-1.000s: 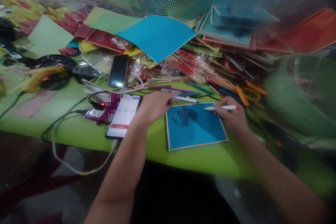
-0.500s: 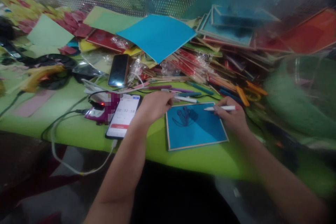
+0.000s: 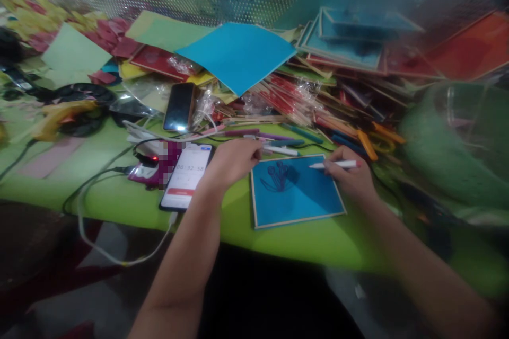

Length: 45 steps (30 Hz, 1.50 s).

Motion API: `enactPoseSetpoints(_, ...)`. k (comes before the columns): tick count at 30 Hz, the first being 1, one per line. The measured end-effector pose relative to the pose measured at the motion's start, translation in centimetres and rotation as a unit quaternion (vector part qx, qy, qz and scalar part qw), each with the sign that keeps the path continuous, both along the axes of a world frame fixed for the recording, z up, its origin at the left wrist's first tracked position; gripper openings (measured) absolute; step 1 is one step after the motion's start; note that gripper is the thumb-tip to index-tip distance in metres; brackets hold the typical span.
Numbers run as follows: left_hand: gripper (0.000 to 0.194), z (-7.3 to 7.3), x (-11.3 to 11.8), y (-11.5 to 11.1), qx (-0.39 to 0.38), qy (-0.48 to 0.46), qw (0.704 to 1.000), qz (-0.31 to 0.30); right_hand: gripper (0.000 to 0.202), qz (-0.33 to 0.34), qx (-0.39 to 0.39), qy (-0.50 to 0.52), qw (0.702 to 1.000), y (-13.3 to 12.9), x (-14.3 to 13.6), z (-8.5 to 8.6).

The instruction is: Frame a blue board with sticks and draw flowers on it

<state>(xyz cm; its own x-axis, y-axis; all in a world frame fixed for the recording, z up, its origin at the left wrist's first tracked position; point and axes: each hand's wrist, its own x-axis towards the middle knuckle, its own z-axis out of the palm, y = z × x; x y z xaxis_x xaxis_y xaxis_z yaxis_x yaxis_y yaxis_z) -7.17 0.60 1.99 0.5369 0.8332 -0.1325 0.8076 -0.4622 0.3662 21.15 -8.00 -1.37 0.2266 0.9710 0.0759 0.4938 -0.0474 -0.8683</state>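
Note:
My right hand (image 3: 348, 172) is closed around a white marker (image 3: 345, 164) with a reddish end. The marker lies almost level, its tip pointing left above the upper right of a blue panel (image 3: 306, 204). Pale strips edge this panel, and a dark line drawing of flowers and stems (image 3: 279, 176) is on its left half. My left hand (image 3: 240, 156) is closed just past the panel's upper left corner. Its fingers meet the near end of a white pen with a teal end (image 3: 284, 151); whether they grip it is unclear.
A lit phone (image 3: 186, 175) showing a timer lies by my left forearm. Cables, a dark phone (image 3: 180, 107) and a yellow-handled tool (image 3: 66, 114) are farther left. Behind are pens, sticks, orange-handled scissors (image 3: 368, 144) and a blue sheet (image 3: 240, 55). A green container (image 3: 457, 153) stands right.

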Motion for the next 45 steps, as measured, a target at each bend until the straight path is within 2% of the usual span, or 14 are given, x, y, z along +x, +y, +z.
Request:
enactPoseSetpoints(12,0.013,-0.09,-0.01,0.09,0.004,0.003,1.0,-0.002,0.012,0.004,-0.005,0.003,1.0,0.09,-0.19,0.7)
enactPoseSetpoints(34,0.012,-0.21,-0.05,0.19,0.0,0.001,1.0,0.001,0.015,-0.008,-0.001,0.012,1.0,0.16,-0.14,0.49)
enactPoseSetpoints(45,0.011,-0.15,0.0,0.13,-0.001,0.001,1.0,0.001,0.014,-0.015,0.037,0.006,0.999,0.13,0.06,0.03)
